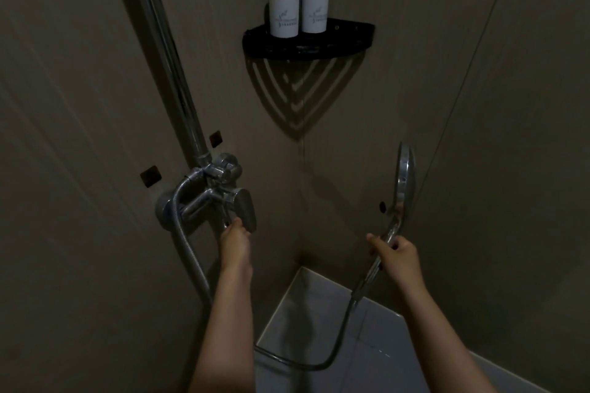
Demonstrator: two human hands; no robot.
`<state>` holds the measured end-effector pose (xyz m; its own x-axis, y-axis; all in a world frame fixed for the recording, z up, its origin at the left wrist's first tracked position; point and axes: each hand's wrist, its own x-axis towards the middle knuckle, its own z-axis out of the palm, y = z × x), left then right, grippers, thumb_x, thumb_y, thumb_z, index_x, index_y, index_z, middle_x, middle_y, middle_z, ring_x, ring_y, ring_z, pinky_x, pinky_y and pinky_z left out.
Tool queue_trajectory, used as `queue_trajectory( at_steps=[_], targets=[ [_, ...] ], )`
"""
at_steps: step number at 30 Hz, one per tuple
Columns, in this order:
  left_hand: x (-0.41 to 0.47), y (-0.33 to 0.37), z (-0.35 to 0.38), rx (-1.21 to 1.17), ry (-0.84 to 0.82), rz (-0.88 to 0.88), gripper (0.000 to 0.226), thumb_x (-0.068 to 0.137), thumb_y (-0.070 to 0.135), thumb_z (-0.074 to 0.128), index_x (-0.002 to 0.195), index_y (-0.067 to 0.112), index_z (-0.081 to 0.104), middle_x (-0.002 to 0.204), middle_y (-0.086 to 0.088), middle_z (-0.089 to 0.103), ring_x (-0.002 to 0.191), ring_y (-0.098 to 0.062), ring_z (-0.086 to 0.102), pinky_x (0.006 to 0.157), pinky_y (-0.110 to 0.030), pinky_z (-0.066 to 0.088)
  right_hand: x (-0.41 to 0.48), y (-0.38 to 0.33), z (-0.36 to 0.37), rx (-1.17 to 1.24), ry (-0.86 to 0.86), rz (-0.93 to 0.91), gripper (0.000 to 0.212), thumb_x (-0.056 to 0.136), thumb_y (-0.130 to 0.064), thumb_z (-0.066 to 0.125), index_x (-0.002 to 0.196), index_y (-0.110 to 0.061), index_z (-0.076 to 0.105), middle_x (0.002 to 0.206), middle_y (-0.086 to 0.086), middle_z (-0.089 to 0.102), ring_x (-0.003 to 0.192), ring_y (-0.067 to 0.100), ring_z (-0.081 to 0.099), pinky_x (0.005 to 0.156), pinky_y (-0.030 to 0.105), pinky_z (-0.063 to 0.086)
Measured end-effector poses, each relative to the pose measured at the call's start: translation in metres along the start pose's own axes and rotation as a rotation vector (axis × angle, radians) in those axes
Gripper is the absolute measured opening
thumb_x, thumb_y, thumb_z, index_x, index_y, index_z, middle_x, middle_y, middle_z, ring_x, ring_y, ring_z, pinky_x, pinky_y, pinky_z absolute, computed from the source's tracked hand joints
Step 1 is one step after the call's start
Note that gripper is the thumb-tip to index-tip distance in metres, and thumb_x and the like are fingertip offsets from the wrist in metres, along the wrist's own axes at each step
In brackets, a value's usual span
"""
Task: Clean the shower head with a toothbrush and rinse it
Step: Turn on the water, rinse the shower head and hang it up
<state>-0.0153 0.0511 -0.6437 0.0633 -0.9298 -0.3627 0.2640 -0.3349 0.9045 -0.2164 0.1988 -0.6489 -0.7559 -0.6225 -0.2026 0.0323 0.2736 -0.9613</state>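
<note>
Dim shower stall, plain beige walls meeting in a corner, pale floor tiles below. High in that corner, a black shelf carrying two dark pump bottles with white labels, side by side and touching. On the left wall, a chrome pipe running down to a chrome tap with a flat lever pointing downward.

Left hand stretched up to that lever, fingers straight and pressed together, tips touching its lower edge. Right hand curled round the handle of the shower head, gripping it low on the stem. Shower head held upright near the right wall, round face edge-on to the camera, well apart from the tap and lower than the shelf.

From the base of the handle, a metal hose hanging in a loop above the floor, passing behind the left forearm and rising to the tap's left side. Two small dark squares on the left wall beside the pipe, and a small dark hole on the right wall just beside the shower head's neck.
</note>
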Motion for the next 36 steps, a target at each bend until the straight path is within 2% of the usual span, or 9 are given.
queue_trajectory(
  at_steps=[15, 17, 19, 22, 25, 28, 32, 34, 36],
  targets=[
    [-0.005, 0.003, 0.001, 0.003, -0.021, -0.019, 0.032, 0.101, 0.019, 0.033, 0.072, 0.016, 0.046, 0.072, -0.001, 0.046, 0.065, -0.010, 0.044, 0.059, -0.018, 0.035, -0.003, 0.003, -0.002, 0.032, 0.022, 0.004, 0.022, 0.083, -0.017, 0.069, 0.066, -0.012, 0.057, 0.064, 0.009, 0.058, 0.063, 0.022, 0.053, 0.066, 0.033, 0.040],
    [-0.007, 0.003, 0.000, 0.018, -0.027, -0.031, 0.029, 0.101, 0.019, 0.033, 0.080, 0.013, 0.052, 0.078, -0.004, 0.051, 0.070, -0.012, 0.049, 0.062, -0.018, 0.038, -0.003, 0.003, -0.002, 0.044, 0.026, 0.005, 0.020, 0.083, -0.017, 0.069, 0.067, -0.012, 0.058, 0.065, 0.009, 0.058, 0.064, 0.021, 0.054, 0.066, 0.033, 0.041],
    [-0.009, 0.005, 0.000, 0.029, -0.027, -0.043, 0.030, 0.101, 0.020, 0.035, 0.108, 0.004, 0.059, 0.100, -0.012, 0.060, 0.091, -0.021, 0.057, 0.075, -0.022, 0.044, -0.003, 0.003, -0.004, 0.038, 0.025, 0.010, 0.019, 0.084, -0.018, 0.069, 0.068, -0.014, 0.059, 0.066, 0.008, 0.059, 0.064, 0.020, 0.055, 0.066, 0.033, 0.041],
    [-0.015, 0.008, -0.001, 0.025, -0.026, -0.059, 0.040, 0.100, 0.022, 0.036, 0.131, 0.000, 0.049, 0.126, -0.019, 0.056, 0.113, -0.028, 0.055, 0.091, -0.029, 0.043, -0.004, 0.005, -0.005, 0.031, 0.028, 0.017, 0.020, 0.084, -0.018, 0.069, 0.067, -0.015, 0.058, 0.064, 0.007, 0.059, 0.063, 0.020, 0.054, 0.065, 0.032, 0.041],
    [-0.017, 0.009, -0.002, 0.023, -0.042, -0.046, 0.039, 0.101, 0.021, 0.034, 0.129, -0.001, 0.050, 0.119, -0.017, 0.057, 0.101, -0.022, 0.052, 0.075, -0.022, 0.044, -0.005, 0.007, -0.006, 0.026, 0.044, 0.024, 0.022, 0.082, -0.020, 0.071, 0.065, -0.014, 0.058, 0.062, 0.007, 0.058, 0.063, 0.022, 0.053, 0.066, 0.035, 0.041],
    [-0.019, 0.009, -0.001, 0.043, -0.062, -0.046, 0.030, 0.101, 0.020, 0.032, 0.108, 0.006, 0.058, 0.113, -0.016, 0.056, 0.088, -0.019, 0.057, 0.063, -0.014, 0.044, -0.006, 0.006, -0.007, 0.026, 0.040, 0.020, 0.023, 0.083, -0.020, 0.069, 0.066, -0.013, 0.057, 0.063, 0.007, 0.057, 0.062, 0.021, 0.053, 0.066, 0.034, 0.041],
    [-0.017, 0.010, -0.001, 0.033, -0.056, -0.068, 0.041, 0.101, 0.023, 0.033, 0.131, -0.001, 0.048, 0.119, -0.018, 0.057, 0.100, -0.022, 0.058, 0.078, -0.019, 0.043, -0.007, 0.004, -0.009, 0.024, 0.043, 0.013, 0.023, 0.084, -0.019, 0.068, 0.066, -0.012, 0.056, 0.063, 0.007, 0.057, 0.058, 0.018, 0.051, 0.059, 0.030, 0.039],
    [-0.018, 0.010, 0.000, 0.034, -0.063, -0.081, 0.041, 0.101, 0.022, 0.032, 0.132, -0.002, 0.047, 0.130, -0.018, 0.054, 0.113, -0.026, 0.055, 0.088, -0.023, 0.039, -0.007, 0.005, -0.010, 0.034, 0.058, 0.013, 0.024, 0.084, -0.019, 0.069, 0.066, -0.012, 0.056, 0.062, 0.007, 0.056, 0.057, 0.017, 0.050, 0.056, 0.029, 0.038],
    [-0.020, 0.012, 0.001, 0.034, -0.064, -0.075, 0.036, 0.102, 0.019, 0.031, 0.121, -0.002, 0.052, 0.126, -0.016, 0.053, 0.107, -0.026, 0.058, 0.082, -0.016, 0.043, -0.008, 0.004, -0.011, 0.033, 0.065, 0.014, 0.023, 0.084, -0.019, 0.068, 0.066, -0.012, 0.056, 0.062, 0.006, 0.056, 0.057, 0.016, 0.050, 0.055, 0.028, 0.038]
  ],
)
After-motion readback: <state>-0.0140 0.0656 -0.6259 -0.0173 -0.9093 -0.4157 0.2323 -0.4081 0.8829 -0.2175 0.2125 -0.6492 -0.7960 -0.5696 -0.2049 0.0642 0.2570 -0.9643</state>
